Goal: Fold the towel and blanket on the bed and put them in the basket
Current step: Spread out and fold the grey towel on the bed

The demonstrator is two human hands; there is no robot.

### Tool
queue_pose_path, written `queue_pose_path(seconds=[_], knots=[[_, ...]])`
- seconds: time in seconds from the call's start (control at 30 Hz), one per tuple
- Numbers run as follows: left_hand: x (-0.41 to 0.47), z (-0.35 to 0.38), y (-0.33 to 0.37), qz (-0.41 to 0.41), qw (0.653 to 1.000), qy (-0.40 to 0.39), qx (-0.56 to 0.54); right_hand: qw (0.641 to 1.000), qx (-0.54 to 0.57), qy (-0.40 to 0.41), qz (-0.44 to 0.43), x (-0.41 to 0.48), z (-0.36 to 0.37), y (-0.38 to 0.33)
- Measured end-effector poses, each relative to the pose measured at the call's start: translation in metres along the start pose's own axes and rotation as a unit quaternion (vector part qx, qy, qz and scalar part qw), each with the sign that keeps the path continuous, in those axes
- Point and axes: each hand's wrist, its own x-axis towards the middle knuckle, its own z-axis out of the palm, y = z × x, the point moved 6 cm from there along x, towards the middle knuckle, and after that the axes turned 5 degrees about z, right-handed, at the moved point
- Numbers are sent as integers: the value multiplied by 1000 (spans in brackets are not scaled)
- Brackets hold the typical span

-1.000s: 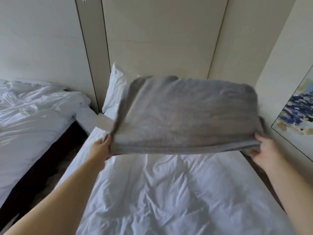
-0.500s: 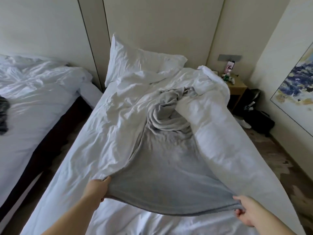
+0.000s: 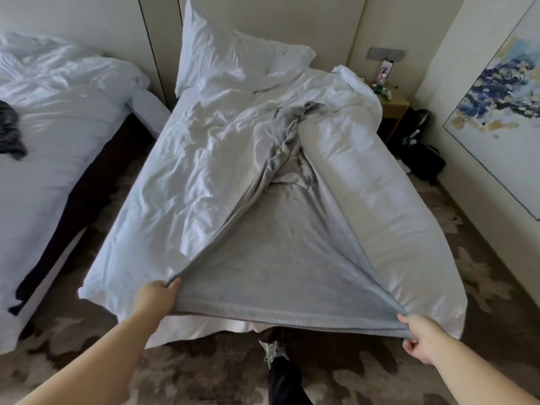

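A grey blanket (image 3: pixel 280 258) lies stretched lengthwise on the white bed (image 3: pixel 187 185), its far end bunched and twisted toward the pillow. Its near edge hangs over the foot of the bed, pulled taut between my hands. My left hand (image 3: pixel 156 296) grips the near left corner. My right hand (image 3: pixel 420 336) pinches the near right corner. A rolled white duvet (image 3: pixel 365 171) runs along the blanket's right side. No basket is in view, and I cannot pick out a separate towel.
A second white bed (image 3: pixel 52 127) stands to the left with a dark cloth (image 3: pixel 10 130) on it. A nightstand (image 3: pixel 393 109) and dark bags (image 3: pixel 420 153) sit at the back right. A framed painting (image 3: pixel 502 92) hangs on the right wall. My shoe (image 3: pixel 273 350) shows below.
The blanket, held up in the air one second ago, came down onto the bed. My hands pulled its near edge back past the foot of the bed, and I stepped back.
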Motion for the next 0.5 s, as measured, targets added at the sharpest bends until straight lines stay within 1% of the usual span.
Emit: queue_pose_path(seconds=[0.13, 0.23, 0.27, 0.33, 0.37, 0.4, 0.43, 0.5], knots=[[-39, 17, -48, 25, 992, -33, 118, 997, -74, 19, 27, 15, -6, 64], [-61, 29, -99, -8, 984, -67, 165, 991, -117, 30, 58, 25, -2, 111], [-67, 34, -115, -24, 975, -97, 198, 989, -132, 31, 61, 31, 1, 122], [-75, 45, -139, -38, 943, -170, 285, 983, -175, 17, 49, 44, 11, 137], [-76, 47, -145, -38, 924, -196, 326, 979, -197, 21, 51, 46, 15, 141], [-75, 48, -146, -38, 914, -206, 347, 975, -213, 29, 64, 47, 17, 145], [-73, 49, -144, -38, 913, -211, 347, 973, -216, 46, 60, 49, 18, 146], [-63, 55, -134, -21, 912, -216, 347, 974, -214, 45, 63, 53, 28, 142]])
